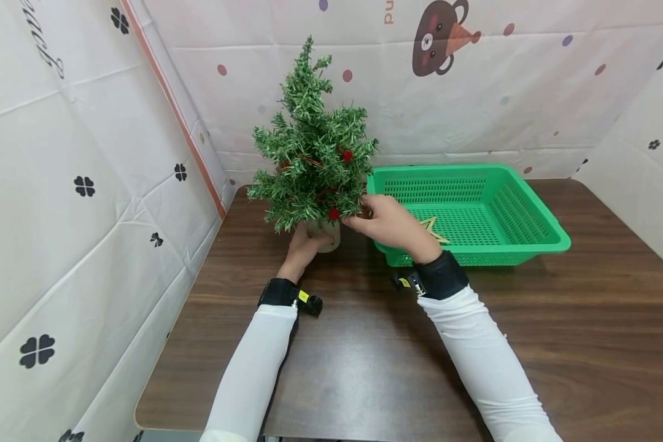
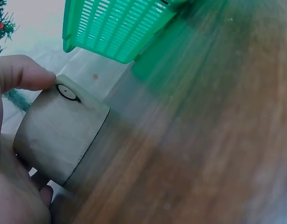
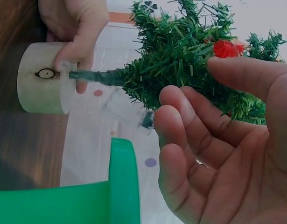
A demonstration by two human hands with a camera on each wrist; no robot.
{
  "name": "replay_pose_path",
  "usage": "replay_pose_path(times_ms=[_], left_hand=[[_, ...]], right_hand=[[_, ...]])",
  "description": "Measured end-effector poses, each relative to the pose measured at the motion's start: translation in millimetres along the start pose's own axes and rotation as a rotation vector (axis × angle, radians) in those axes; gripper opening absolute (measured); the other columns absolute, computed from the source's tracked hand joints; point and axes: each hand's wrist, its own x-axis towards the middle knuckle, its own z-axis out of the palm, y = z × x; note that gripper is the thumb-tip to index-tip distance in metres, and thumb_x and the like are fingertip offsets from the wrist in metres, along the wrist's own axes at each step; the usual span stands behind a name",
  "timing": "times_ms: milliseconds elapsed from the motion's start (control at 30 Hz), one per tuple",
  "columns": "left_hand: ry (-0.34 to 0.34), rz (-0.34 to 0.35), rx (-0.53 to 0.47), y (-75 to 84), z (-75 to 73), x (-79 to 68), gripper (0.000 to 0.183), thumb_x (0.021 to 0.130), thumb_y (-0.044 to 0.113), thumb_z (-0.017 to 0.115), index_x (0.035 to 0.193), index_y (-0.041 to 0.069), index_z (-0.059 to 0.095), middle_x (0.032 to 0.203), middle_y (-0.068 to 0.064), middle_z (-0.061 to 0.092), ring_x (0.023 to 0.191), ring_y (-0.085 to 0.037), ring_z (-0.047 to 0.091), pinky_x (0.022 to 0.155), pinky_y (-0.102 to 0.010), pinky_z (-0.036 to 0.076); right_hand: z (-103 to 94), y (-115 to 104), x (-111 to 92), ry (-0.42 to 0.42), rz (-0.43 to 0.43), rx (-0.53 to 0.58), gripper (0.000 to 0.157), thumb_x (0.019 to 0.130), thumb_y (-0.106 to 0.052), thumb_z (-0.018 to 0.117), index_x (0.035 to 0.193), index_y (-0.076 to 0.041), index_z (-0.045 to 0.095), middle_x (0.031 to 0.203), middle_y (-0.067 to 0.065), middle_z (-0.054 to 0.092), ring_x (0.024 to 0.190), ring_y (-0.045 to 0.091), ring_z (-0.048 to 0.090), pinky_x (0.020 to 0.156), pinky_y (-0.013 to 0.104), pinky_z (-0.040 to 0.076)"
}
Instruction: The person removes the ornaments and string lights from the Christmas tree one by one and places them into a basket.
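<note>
A small artificial Christmas tree (image 1: 315,147) with red decorations stands on the table on a pale round base (image 2: 64,130). My left hand (image 1: 302,245) grips that base; its thumb lies over the top edge in the left wrist view. At the tree's lower right branches is my right hand (image 1: 389,224). Its fingers (image 3: 173,126) are loosely bent, with nothing seen between them and the thumb. A red decoration (image 3: 227,48) sits on the branches just beyond the thumb tip. Whether the right fingertips touch the branches I cannot tell.
A green plastic basket (image 1: 508,248) stands right of the tree, close to the right wrist. Inside it lies a gold star (image 1: 433,230), partly hidden by the hand. Patterned cloth (image 1: 287,24) hangs behind and beside the brown wooden table (image 1: 353,368). A clear object (image 3: 127,109) shows behind the tree.
</note>
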Motion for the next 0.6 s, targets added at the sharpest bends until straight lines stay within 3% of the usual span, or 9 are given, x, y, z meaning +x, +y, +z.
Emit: replay_pose_path(times_ms=[200,300,467,600], left_hand=[[0.006,-0.007,-0.010,0.2,-0.5,-2.1,0.077,0.094,0.020,0.070,0.159,0.011,0.029,0.162,-0.014,0.031,0.148,-0.035,0.034,0.118,-0.054,0.035],[0.007,0.014,-0.001,0.6,-1.8,-2.2,0.080,0.094,0.022,0.072,0.161,0.018,0.027,0.165,-0.010,0.030,0.150,-0.033,0.033,0.120,-0.053,0.033],[0.007,0.125,-0.009,-1.3,-1.0,-0.3,0.084,0.093,0.016,0.073,0.161,0.030,0.026,0.166,-0.001,0.029,0.152,-0.027,0.030,0.123,-0.049,0.029],[0.023,0.127,0.007,-2.2,0.4,-1.2,0.080,0.093,0.020,0.075,0.160,0.027,0.031,0.163,-0.003,0.035,0.148,-0.030,0.037,0.121,-0.049,0.034]], right_hand=[[0.2,-0.9,-0.6,-0.011,0.005,0.027,0.030,0.103,-0.033,0.059,0.084,-0.010,0.061,0.080,0.005,0.072,0.064,0.020,0.062,0.060,0.033,0.042],[-0.2,-1.2,-0.5,-0.004,0.014,0.013,0.030,0.104,-0.031,0.058,0.084,-0.009,0.061,0.082,0.006,0.074,0.068,0.019,0.065,0.061,0.033,0.044],[-1.5,-0.7,-1.5,-0.008,0.053,-0.008,0.030,0.104,-0.035,0.057,0.090,-0.008,0.062,0.082,0.007,0.074,0.067,0.019,0.065,0.061,0.033,0.043],[-1.0,0.9,-1.2,-0.012,0.067,-0.013,0.031,0.104,-0.036,0.056,0.096,-0.008,0.064,0.082,0.007,0.073,0.065,0.020,0.062,0.062,0.033,0.043]])
